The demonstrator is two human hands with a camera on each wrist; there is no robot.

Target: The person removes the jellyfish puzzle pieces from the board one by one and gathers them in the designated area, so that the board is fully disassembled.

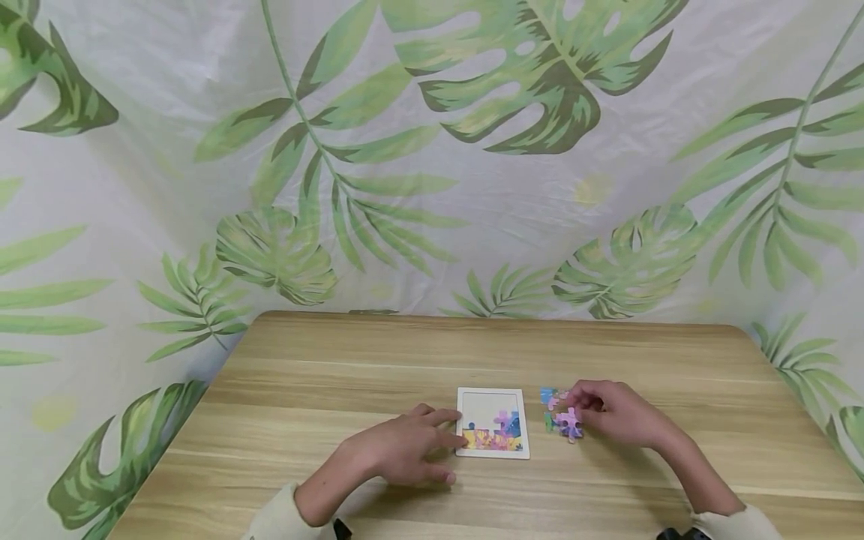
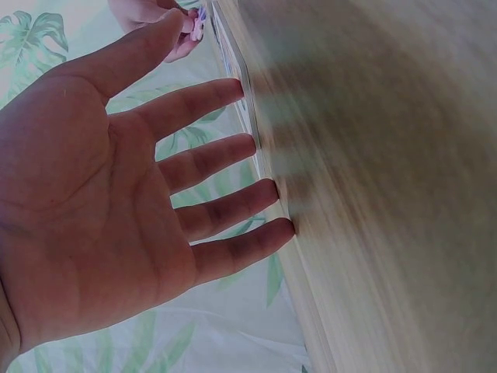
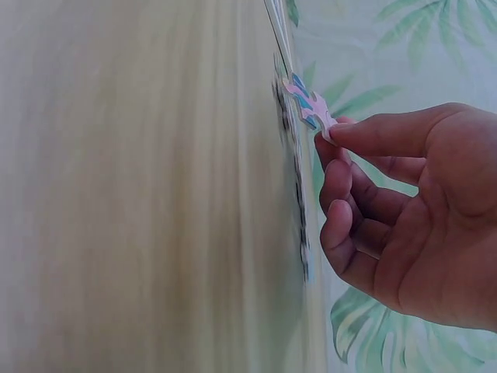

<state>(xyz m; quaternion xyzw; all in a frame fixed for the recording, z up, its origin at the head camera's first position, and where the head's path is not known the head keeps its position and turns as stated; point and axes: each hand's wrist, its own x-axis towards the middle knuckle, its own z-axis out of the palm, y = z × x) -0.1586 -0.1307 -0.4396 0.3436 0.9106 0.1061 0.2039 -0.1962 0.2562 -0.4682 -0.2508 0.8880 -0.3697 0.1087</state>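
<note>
A square white puzzle frame [image 1: 495,457] lies flat on the table, with joined yellow, pink and blue pieces along its bottom and up its right side. The left hand [image 1: 409,447] rests at the frame's left edge, fingers spread and straight; in the left wrist view that hand [image 2: 101,186] touches the edge with its fingertips. Right of the frame lie several loose pieces [image 1: 571,427]. Over them, the right hand [image 1: 624,414] pinches a pink and blue piece [image 3: 309,105] between thumb and index finger; the right wrist view shows this hand [image 3: 419,210] with its other fingers curled.
The wooden table [image 1: 337,360] extends around the frame and the loose pieces. Behind its far edge hangs a pale cloth [image 1: 506,225] with green leaf prints.
</note>
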